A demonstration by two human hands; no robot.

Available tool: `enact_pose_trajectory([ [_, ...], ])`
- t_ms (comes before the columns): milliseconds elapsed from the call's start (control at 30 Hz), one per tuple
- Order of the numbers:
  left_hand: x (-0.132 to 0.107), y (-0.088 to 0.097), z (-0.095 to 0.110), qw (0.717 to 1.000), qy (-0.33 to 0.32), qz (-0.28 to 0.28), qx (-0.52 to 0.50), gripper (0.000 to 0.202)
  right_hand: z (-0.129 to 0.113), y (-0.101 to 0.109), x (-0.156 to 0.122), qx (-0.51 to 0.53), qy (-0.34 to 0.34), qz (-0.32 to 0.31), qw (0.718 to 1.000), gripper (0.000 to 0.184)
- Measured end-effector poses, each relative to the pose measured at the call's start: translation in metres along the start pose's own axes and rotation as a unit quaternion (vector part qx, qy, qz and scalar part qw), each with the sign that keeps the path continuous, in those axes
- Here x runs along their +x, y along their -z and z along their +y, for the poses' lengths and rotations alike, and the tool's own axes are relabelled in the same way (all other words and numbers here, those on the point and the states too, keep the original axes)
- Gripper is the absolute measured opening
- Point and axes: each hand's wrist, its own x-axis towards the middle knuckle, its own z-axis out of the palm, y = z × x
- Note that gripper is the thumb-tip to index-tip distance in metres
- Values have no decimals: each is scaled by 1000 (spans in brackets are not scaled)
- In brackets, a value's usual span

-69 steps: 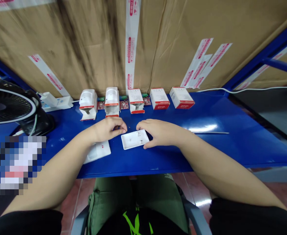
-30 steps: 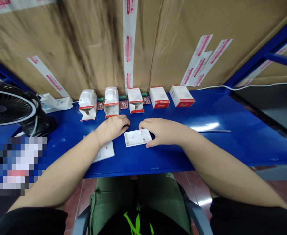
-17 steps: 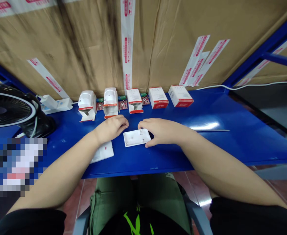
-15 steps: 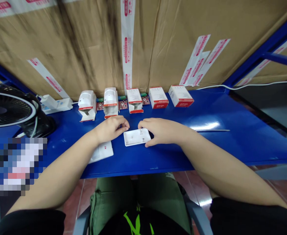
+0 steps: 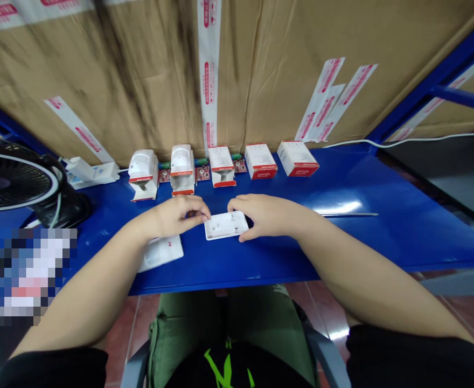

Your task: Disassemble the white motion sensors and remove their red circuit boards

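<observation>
A shallow white plastic housing half (image 5: 225, 228) lies on the blue table in front of me, its inner side facing up. My right hand (image 5: 263, 215) grips its right end, thumb at the near edge and fingers at the far edge. At the far left corner of the housing is my left hand (image 5: 184, 214), thumb and forefinger pinched together. Whatever those fingertips hold, if anything, is too small to make out. Under my left wrist lies a flat white packet (image 5: 165, 252), partly covered by the forearm.
Along the back stand small red-and-white boxes (image 5: 260, 161), two with white detectors (image 5: 182, 159) in them. Red circuit boards (image 5: 202, 173) lie between some boxes. A black fan (image 5: 19, 172) and a white power strip (image 5: 95, 175) are at left. A thin metal rod (image 5: 350, 214) lies at right.
My left hand has shifted slightly toward me and left, its pinched fingertips coming down to the housing's far left corner. My right hand keeps its grip and the housing has barely moved.
</observation>
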Motion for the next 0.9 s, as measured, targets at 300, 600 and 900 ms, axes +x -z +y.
enact_pose_trajectory([
  [300, -54, 51, 25, 951, 265, -84, 134, 62, 5, 1, 1, 2, -2, 11, 1000, 51],
  [600, -99, 7, 34, 932, 303, -73, 184, 71, 9, -2, 3, 8, 23, 34, 999, 43],
  [900, -24, 27, 37, 975, 163, 33, 147, 54, 7, -6, 10, 39, 22, 55, 998, 47],
])
